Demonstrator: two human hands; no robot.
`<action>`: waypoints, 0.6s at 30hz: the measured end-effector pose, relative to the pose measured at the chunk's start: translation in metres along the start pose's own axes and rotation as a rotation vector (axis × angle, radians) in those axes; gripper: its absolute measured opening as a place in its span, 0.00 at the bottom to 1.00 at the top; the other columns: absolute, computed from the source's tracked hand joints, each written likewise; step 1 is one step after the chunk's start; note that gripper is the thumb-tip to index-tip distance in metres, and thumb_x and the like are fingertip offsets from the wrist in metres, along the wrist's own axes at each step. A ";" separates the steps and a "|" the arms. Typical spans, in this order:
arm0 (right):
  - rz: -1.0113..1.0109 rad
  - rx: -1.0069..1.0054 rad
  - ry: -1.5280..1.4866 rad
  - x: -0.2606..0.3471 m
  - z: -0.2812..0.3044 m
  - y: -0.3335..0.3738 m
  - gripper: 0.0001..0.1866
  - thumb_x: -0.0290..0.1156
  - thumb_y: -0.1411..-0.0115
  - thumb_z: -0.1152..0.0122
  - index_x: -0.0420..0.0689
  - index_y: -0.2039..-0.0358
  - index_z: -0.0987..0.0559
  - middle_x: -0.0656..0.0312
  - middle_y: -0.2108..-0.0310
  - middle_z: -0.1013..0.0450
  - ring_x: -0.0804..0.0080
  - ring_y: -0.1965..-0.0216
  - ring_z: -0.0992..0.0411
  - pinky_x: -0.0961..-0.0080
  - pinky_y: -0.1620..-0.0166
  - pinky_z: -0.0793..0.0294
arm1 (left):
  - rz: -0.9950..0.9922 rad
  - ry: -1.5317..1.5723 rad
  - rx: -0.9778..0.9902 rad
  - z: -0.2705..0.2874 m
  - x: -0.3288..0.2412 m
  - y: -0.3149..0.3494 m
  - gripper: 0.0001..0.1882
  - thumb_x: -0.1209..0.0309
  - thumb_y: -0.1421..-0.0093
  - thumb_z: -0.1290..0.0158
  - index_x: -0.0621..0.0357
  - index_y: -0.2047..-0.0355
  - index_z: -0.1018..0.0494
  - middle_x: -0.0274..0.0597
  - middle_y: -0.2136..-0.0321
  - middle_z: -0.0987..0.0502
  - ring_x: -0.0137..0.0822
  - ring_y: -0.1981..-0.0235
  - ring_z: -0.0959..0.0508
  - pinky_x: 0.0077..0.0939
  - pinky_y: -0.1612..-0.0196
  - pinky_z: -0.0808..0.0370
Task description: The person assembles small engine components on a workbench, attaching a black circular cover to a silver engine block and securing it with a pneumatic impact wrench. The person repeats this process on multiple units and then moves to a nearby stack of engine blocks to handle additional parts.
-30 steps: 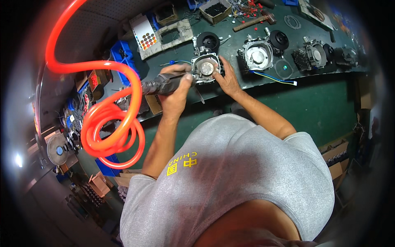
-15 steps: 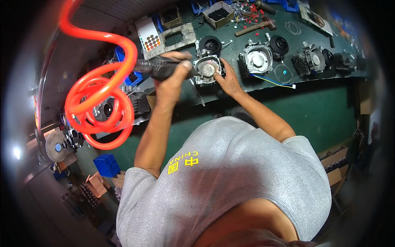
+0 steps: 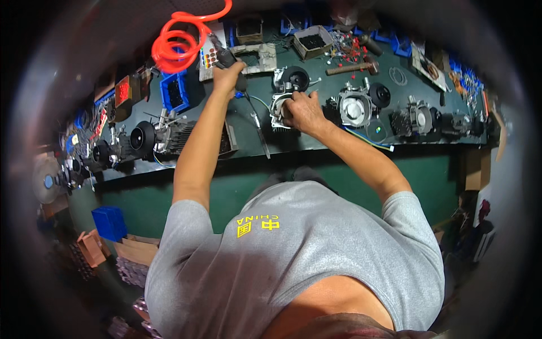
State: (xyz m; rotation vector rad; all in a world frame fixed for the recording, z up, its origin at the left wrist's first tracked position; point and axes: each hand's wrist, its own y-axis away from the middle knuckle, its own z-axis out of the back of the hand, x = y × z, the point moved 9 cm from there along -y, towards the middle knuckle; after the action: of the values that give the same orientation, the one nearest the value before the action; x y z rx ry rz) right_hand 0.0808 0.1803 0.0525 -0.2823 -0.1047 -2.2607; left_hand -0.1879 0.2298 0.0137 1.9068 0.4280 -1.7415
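My left hand [image 3: 227, 78] is wrapped round a black air screwdriver [image 3: 224, 56], held over the bench to the left of a small engine housing [image 3: 276, 116]. A coiled orange-red hose [image 3: 179, 48] runs from the tool's far end. My right hand [image 3: 305, 110] lies over the housing's round opening, fingers bent down into it. Their tips are hidden, so what they pinch cannot be made out. A black fan wheel [image 3: 296, 77] sits at the housing's far side. Between my hands a wrench [image 3: 258, 130] lies near the bench's front edge.
On the green bench [image 3: 316, 138], a second housing [image 3: 354, 110] and several more stand to the right. More engine units [image 3: 164, 135] line the left. Behind are a hammer [image 3: 353, 68], a box of black parts [image 3: 313, 42] and a blue bin [image 3: 174, 90].
My left hand has drawn the air screwdriver away from the housing, toward the back left, and the hose went with it. My right hand has shifted from the housing's right rim over its opening.
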 end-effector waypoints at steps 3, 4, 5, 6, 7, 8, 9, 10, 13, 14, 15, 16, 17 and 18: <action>0.020 0.066 0.005 0.002 0.003 0.004 0.23 0.39 0.53 0.23 0.47 0.56 0.17 0.58 0.58 0.25 0.57 0.53 0.26 0.54 0.51 0.37 | 0.176 -0.068 0.007 0.003 0.069 -0.007 0.12 0.73 0.53 0.31 0.61 0.69 0.21 0.37 0.72 0.20 0.32 0.72 0.22 0.31 0.69 0.25; 0.007 0.071 -0.012 0.002 0.001 0.007 0.24 0.39 0.53 0.23 0.47 0.55 0.17 0.57 0.58 0.26 0.56 0.53 0.26 0.54 0.51 0.37 | 0.251 -0.141 0.031 0.005 0.091 -0.005 0.15 0.70 0.54 0.30 0.63 0.69 0.22 0.40 0.71 0.19 0.35 0.70 0.20 0.35 0.68 0.24; -0.007 0.075 -0.029 0.000 0.001 0.007 0.25 0.38 0.53 0.23 0.47 0.53 0.17 0.57 0.58 0.26 0.56 0.52 0.27 0.53 0.50 0.37 | 0.256 -0.204 0.010 0.008 0.105 -0.009 0.16 0.70 0.54 0.29 0.63 0.69 0.22 0.40 0.71 0.19 0.35 0.72 0.21 0.35 0.69 0.24; 0.000 0.070 -0.044 0.001 0.000 0.010 0.26 0.39 0.53 0.23 0.48 0.52 0.17 0.57 0.58 0.26 0.56 0.51 0.27 0.53 0.50 0.37 | 0.272 -0.269 -0.005 0.009 0.120 -0.010 0.16 0.69 0.54 0.29 0.63 0.68 0.22 0.41 0.71 0.20 0.36 0.73 0.21 0.35 0.70 0.23; 0.022 0.055 -0.060 0.005 0.003 0.006 0.27 0.39 0.53 0.23 0.48 0.51 0.17 0.57 0.58 0.26 0.55 0.51 0.27 0.53 0.50 0.37 | 0.275 -0.335 -0.034 0.018 0.135 -0.019 0.17 0.69 0.54 0.28 0.63 0.68 0.22 0.42 0.71 0.20 0.37 0.74 0.21 0.36 0.71 0.23; 0.046 0.040 -0.078 0.009 0.006 0.002 0.27 0.39 0.53 0.23 0.49 0.51 0.17 0.56 0.58 0.26 0.55 0.50 0.27 0.53 0.50 0.37 | 0.251 -0.373 -0.032 0.026 0.151 -0.025 0.20 0.66 0.54 0.28 0.65 0.66 0.22 0.44 0.69 0.19 0.38 0.71 0.19 0.38 0.67 0.22; 0.041 0.041 -0.061 0.008 0.004 0.003 0.28 0.39 0.53 0.22 0.50 0.50 0.17 0.57 0.58 0.26 0.55 0.51 0.27 0.53 0.50 0.37 | 0.250 -0.387 -0.010 0.022 0.155 -0.022 0.20 0.65 0.54 0.28 0.64 0.66 0.21 0.43 0.69 0.19 0.37 0.70 0.20 0.38 0.66 0.22; 0.038 0.042 -0.045 0.008 0.002 0.004 0.28 0.39 0.53 0.22 0.50 0.50 0.18 0.57 0.58 0.26 0.55 0.51 0.27 0.53 0.50 0.37 | 0.248 -0.400 0.010 0.019 0.159 -0.019 0.20 0.65 0.54 0.28 0.64 0.65 0.21 0.43 0.68 0.19 0.36 0.70 0.20 0.38 0.65 0.22; 0.023 0.085 -0.057 0.008 -0.003 0.005 0.31 0.39 0.54 0.21 0.51 0.48 0.18 0.58 0.57 0.26 0.56 0.50 0.27 0.51 0.48 0.37 | 0.261 -0.404 0.035 0.017 0.164 -0.011 0.18 0.64 0.51 0.30 0.62 0.65 0.21 0.39 0.68 0.19 0.34 0.69 0.21 0.37 0.62 0.23; 0.024 0.090 -0.068 0.010 -0.004 0.005 0.31 0.39 0.55 0.21 0.51 0.48 0.18 0.58 0.57 0.26 0.56 0.50 0.27 0.50 0.47 0.37 | 0.242 -0.354 0.030 0.015 0.163 -0.008 0.17 0.64 0.50 0.31 0.62 0.65 0.21 0.39 0.69 0.19 0.34 0.70 0.21 0.36 0.62 0.23; 0.018 0.086 -0.085 0.012 -0.004 0.004 0.31 0.39 0.55 0.20 0.51 0.48 0.19 0.58 0.57 0.26 0.56 0.49 0.27 0.49 0.46 0.37 | 0.217 -0.314 0.031 0.015 0.156 -0.008 0.16 0.64 0.50 0.31 0.62 0.66 0.21 0.38 0.70 0.20 0.33 0.70 0.22 0.36 0.63 0.24; 0.022 0.070 -0.091 0.014 0.000 0.002 0.31 0.39 0.55 0.20 0.51 0.48 0.19 0.58 0.56 0.26 0.56 0.49 0.27 0.48 0.45 0.37 | 0.202 -0.228 0.052 0.014 0.150 -0.009 0.14 0.65 0.48 0.32 0.61 0.68 0.22 0.36 0.73 0.21 0.31 0.73 0.23 0.34 0.68 0.26; 0.016 0.053 -0.095 0.010 -0.008 0.001 0.31 0.39 0.54 0.21 0.50 0.48 0.19 0.58 0.55 0.26 0.55 0.47 0.28 0.48 0.45 0.36 | 0.200 -0.203 0.038 0.019 0.146 -0.006 0.14 0.65 0.48 0.32 0.61 0.69 0.22 0.35 0.73 0.22 0.30 0.74 0.24 0.33 0.69 0.26; 0.000 0.047 -0.099 0.005 -0.010 0.004 0.31 0.39 0.54 0.21 0.50 0.48 0.19 0.58 0.54 0.26 0.55 0.47 0.28 0.48 0.45 0.36 | 0.200 -0.183 0.051 0.013 0.120 0.003 0.14 0.65 0.48 0.32 0.61 0.69 0.22 0.35 0.74 0.22 0.29 0.75 0.25 0.32 0.71 0.27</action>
State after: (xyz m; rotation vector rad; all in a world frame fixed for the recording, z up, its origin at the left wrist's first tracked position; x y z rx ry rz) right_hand 0.0790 0.1728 0.0436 -0.3684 -0.2097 -2.2412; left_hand -0.1819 0.2071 -0.1049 1.7389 0.1218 -1.7863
